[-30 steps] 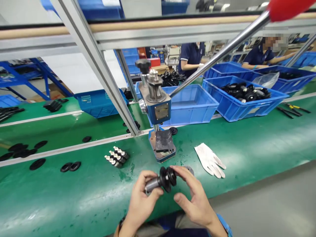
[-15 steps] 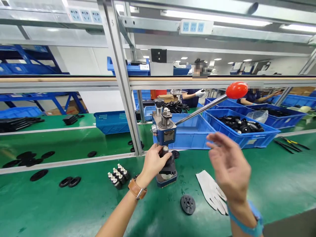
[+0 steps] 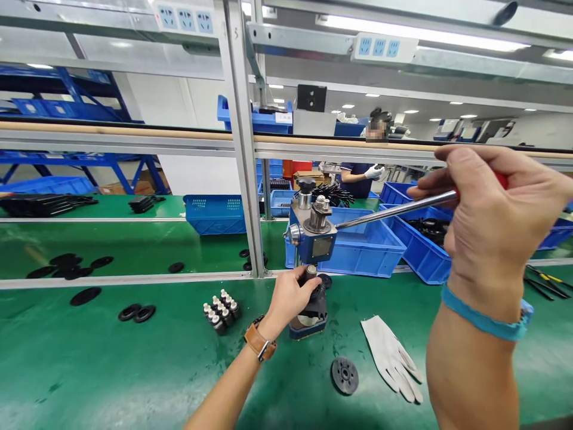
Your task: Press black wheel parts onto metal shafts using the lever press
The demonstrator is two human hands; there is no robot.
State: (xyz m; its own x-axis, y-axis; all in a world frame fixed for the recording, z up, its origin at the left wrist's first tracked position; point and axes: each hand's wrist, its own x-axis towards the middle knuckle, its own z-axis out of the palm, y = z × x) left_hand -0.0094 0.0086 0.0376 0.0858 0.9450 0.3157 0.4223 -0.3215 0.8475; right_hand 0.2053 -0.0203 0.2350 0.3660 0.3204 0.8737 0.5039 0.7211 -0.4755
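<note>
A blue hand-lever press (image 3: 321, 246) stands on the green bench in front of me. Beneath its head, my left hand (image 3: 286, 303) pinches a small dark cylindrical part (image 3: 311, 272) with a pale top; the part's lower end is hidden by my fingers. My right hand (image 3: 501, 209) is wrapped round the red knob (image 3: 500, 180) of the press's metal lever (image 3: 398, 209), which slopes up to the right. Left of the press stands a cluster of small black cylinders with white tips (image 3: 221, 310). A black disc with holes (image 3: 344, 375) lies in front.
A white glove (image 3: 391, 358) lies right of the disc. Behind the press stand blue bins (image 3: 367, 254), and black rings (image 3: 136, 312) lie at left. A metal post (image 3: 244, 149) rises just left of the press. Beyond the bench is a co-worker's gloved hand (image 3: 374, 172).
My right hand has risen from open air above the bench and closed on the red lever knob. My left hand stays at the part under the press. The view has shifted slightly.
</note>
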